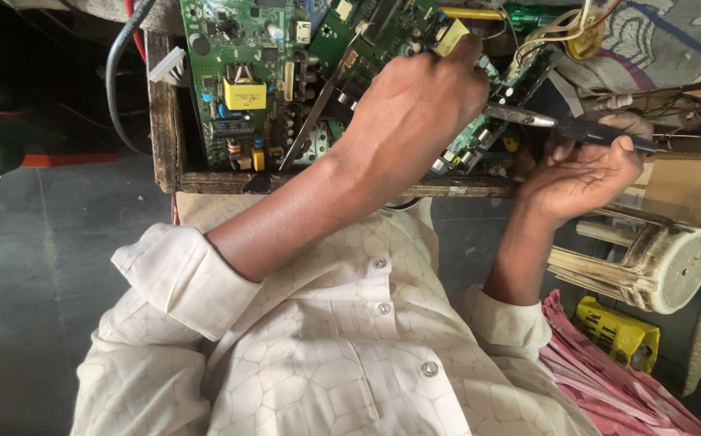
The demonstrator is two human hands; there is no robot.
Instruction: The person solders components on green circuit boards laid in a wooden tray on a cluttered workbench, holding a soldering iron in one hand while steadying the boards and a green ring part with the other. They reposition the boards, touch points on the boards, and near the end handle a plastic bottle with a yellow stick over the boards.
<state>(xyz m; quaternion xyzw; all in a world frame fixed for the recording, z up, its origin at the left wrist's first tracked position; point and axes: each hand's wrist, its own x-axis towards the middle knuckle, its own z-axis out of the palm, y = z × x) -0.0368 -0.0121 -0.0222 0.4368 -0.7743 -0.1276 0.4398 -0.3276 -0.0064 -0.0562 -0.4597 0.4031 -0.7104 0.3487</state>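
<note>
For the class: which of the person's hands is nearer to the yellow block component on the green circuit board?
Left. The left hand rests on the boards just right of the yellow component. The right hand is farther right, holding a dark tool.

A flat piece of brown cardboard (680, 187), plain and unprinted on the side that shows, stands at the right of the scene just beyond the person's right hand. On the green circuit board (241, 73) at the far left, a small yellow rectangular label (245, 96) with dark print covers the top of a boxy part. No screens or signs show.
</note>
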